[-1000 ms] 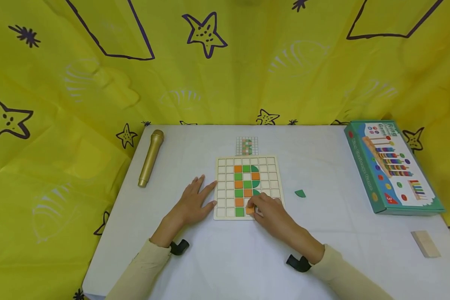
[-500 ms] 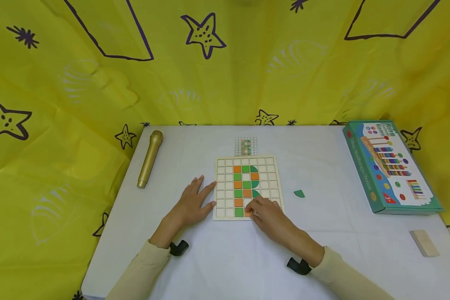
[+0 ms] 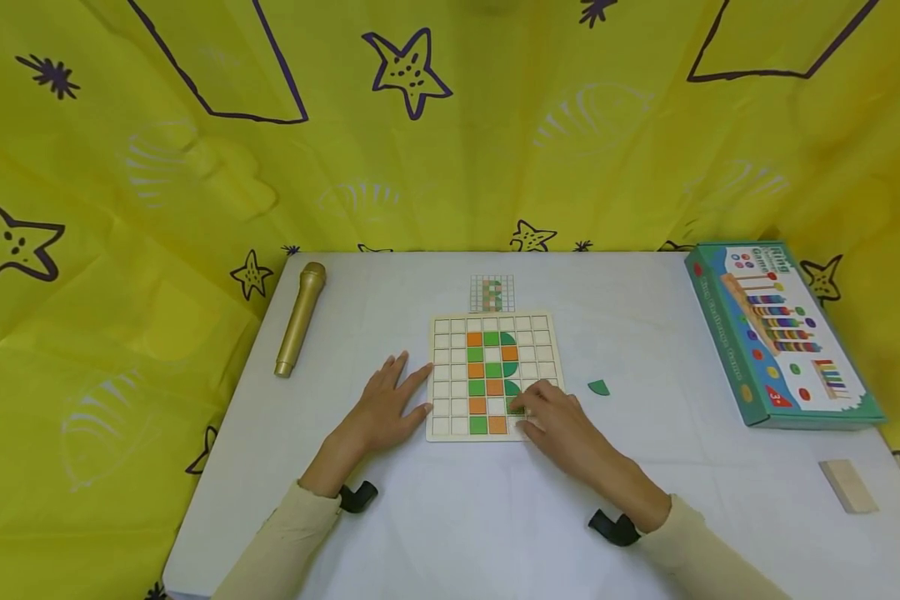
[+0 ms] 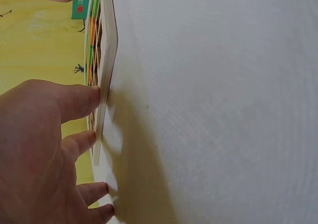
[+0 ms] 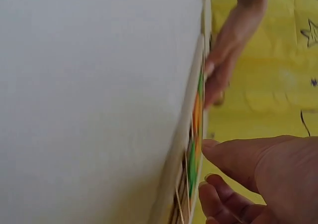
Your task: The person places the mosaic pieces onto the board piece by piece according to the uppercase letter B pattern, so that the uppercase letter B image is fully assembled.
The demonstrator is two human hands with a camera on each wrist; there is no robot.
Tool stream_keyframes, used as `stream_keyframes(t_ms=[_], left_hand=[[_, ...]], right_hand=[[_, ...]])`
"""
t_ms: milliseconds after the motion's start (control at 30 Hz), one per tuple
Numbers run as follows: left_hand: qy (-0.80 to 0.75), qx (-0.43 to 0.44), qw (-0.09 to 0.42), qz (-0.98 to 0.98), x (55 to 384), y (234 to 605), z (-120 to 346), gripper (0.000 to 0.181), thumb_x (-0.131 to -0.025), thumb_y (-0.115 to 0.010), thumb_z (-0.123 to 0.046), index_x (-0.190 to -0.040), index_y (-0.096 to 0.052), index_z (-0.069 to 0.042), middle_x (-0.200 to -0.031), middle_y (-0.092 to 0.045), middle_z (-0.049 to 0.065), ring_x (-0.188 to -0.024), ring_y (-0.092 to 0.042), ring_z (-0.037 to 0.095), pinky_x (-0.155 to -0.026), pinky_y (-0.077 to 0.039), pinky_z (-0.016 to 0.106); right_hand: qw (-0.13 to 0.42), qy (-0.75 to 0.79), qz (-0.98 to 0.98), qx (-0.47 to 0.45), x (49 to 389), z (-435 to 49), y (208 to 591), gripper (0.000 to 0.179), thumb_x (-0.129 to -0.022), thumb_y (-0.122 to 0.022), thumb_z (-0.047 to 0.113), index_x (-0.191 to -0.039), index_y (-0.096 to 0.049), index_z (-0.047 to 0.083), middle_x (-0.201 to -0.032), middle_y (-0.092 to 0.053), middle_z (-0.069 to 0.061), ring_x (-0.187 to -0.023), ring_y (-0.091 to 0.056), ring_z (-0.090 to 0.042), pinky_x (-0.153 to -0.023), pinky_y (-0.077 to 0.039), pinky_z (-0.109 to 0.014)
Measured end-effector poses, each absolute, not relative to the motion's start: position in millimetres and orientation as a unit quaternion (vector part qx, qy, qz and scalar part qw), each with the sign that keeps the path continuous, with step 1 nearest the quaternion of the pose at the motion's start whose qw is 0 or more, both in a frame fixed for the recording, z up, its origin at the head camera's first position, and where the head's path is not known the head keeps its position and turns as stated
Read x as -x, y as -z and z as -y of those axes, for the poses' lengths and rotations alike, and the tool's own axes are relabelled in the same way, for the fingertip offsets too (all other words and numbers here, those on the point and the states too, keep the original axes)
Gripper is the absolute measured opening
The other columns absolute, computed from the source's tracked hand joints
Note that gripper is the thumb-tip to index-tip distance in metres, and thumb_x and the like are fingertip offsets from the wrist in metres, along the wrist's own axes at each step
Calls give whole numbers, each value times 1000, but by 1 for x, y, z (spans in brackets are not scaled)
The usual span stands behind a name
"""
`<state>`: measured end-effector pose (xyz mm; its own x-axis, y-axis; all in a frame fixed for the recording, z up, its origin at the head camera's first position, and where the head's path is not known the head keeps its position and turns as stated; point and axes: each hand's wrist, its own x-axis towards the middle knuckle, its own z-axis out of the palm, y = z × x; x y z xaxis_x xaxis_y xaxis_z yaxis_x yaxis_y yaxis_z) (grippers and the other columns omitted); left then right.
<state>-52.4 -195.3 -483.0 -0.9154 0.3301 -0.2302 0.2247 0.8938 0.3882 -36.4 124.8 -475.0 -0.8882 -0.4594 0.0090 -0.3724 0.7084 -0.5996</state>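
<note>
A cream grid board (image 3: pixel 441 425) lies on the white table, with green and orange square tiles and dark green rounded tiles forming a letter-like shape. At its left edge, my left hand (image 3: pixel 381 408) rests with fingers spread, thumb (image 4: pixel 82 102) and one fingertip against the board's side. My right hand (image 3: pixel 566 429) hovers over the lower right of the board, its fingertips by a green tile (image 3: pixel 513 406). The right wrist view shows its thumb (image 5: pixel 233 157) and fingers apart with nothing between them. An orange tile (image 3: pixel 497 425) sits in the bottom row beside a green one.
A loose green quarter-circle tile (image 3: pixel 599 387) lies right of the board. Behind the board is a small pattern card (image 3: pixel 492 292). A gold microphone (image 3: pixel 301 321) lies at the left, a game box (image 3: pixel 787 333) at the right, and a wooden block (image 3: pixel 849 487) near it.
My right hand has let go of the orange tile, now flat in the bottom row, and shifted right and slightly up. The left hand has stayed at the board's edge.
</note>
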Motion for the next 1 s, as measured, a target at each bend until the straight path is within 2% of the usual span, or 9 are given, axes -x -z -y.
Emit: stream_keyframes(t_ms=[233, 367, 500, 633, 733, 833, 1000], left_hand=[[-184, -146, 144, -961, 52, 482, 195, 66, -107, -53, -46, -167, -35, -24, -175, -14, 22, -162, -9, 45, -129, -15, 63], [-182, -148, 140, -962, 53, 484, 194, 66, -107, -53, -45, -166, -35, -23, -175, -15, 22, -162, -10, 46, -129, -15, 63], [-183, -148, 140, -962, 52, 484, 195, 66, -107, -53, -44, -166, -35, -23, -175, -15, 23, -162, -10, 46, -129, -16, 63], [-186, -145, 145, -961, 52, 483, 196, 66, -107, -53, -45, -167, -35, -24, -175, -14, 22, -162, -9, 45, -129, -15, 63], [-184, -143, 149, -961, 52, 484, 196, 66, -107, -52, -46, -167, -34, -25, -176, -13, 21, -163, -9, 44, -129, -15, 62], [-188, -145, 145, -961, 52, 484, 196, 65, -107, -52, -45, -166, -35, -24, -175, -14, 22, -162, -10, 45, -129, -16, 63], [-189, -144, 144, -961, 52, 483, 194, 66, -107, -53, -45, -166, -36, -23, -175, -14, 23, -162, -9, 46, -128, -16, 64]], right_hand=[[100, 278, -948, 122, 67, -184, 461, 40, -98, -74, 10, -135, -62, 1, -133, -56, -24, -120, -54, -44, -95, -44, -58], [137, 252, -954, 92, 76, -213, 457, 44, -97, -75, 13, -133, -58, -5, -132, -53, -33, -115, -55, -49, -93, -47, -64], [153, 252, -950, 103, 78, -226, 459, 36, -98, -73, 8, -128, -60, -6, -127, -55, -32, -113, -57, -50, -94, -50, -66], [132, 274, -944, 126, 79, -226, 465, 25, -98, -67, -2, -124, -64, -4, -122, -58, -28, -114, -57, -47, -98, -50, -64], [120, 286, -941, 137, 80, -224, 470, 25, -100, -63, -5, -124, -65, -3, -122, -58, -27, -114, -57, -46, -99, -49, -63], [118, 287, -941, 136, 80, -222, 472, 25, -101, -62, -2, -126, -64, -4, -123, -58, -28, -114, -56, -47, -98, -49, -64], [120, 279, -945, 118, 77, -219, 474, 27, -101, -69, 12, -122, -63, -4, -119, -57, -28, -108, -56, -45, -91, -51, -62]])
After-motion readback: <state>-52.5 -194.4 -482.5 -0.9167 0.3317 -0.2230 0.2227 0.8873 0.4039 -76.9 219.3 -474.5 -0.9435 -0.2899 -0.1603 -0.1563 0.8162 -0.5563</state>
